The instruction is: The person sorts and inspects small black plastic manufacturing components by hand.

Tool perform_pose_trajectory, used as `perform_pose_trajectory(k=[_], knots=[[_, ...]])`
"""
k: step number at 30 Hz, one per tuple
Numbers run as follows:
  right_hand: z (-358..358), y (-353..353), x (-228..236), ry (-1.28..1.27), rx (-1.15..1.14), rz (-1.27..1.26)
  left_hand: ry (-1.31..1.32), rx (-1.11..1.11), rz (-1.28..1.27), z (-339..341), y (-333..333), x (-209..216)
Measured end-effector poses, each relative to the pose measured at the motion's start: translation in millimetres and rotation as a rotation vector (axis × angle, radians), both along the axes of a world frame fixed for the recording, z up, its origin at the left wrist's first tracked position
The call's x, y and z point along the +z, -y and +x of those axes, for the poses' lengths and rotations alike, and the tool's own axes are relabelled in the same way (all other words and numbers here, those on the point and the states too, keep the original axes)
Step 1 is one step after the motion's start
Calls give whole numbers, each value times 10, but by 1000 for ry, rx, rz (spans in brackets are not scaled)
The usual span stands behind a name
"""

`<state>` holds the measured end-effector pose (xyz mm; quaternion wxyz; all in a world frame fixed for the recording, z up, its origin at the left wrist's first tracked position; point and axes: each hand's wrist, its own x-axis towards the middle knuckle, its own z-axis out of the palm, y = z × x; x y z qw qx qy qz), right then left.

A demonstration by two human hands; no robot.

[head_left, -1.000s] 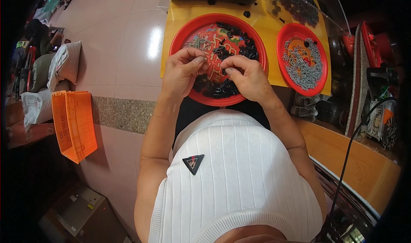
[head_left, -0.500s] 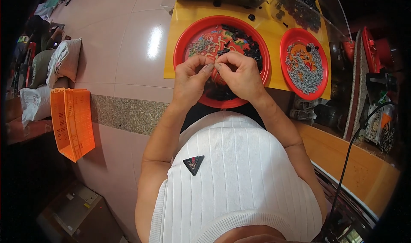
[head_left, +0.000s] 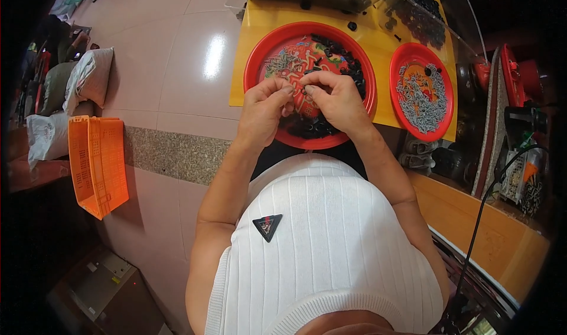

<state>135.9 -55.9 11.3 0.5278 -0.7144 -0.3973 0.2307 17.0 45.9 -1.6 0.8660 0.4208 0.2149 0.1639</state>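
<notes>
Change: since half a second before, both hands had stayed together above the big tray [head_left: 260,51], barely shifted.
Left hand [head_left: 264,108]: fingers curled, tips pinched together on a small part too tiny to make out.
Right hand [head_left: 338,102]: fingertips closed against the left's, pinching the same spot.
Big tray: red, on a yellow board [head_left: 254,25], holding screws [head_left: 277,63] and black pieces [head_left: 354,72]; the hands hid its near half.
Around: small red tray [head_left: 404,108] of screws to the right, orange crate [head_left: 97,164] on the floor well to the left.

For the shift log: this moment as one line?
left hand | right hand | fingertips pinched together over large red plate | held part too small to identify
</notes>
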Motion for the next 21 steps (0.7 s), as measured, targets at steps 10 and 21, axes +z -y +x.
perform_pose_trajectory(k=[10, 21], knots=[[-52, 250, 236, -699, 84, 89, 2, -42, -45, 48, 173, 108], [-91, 328, 331, -657, 48, 45, 7, -92, -10, 32, 227, 114]])
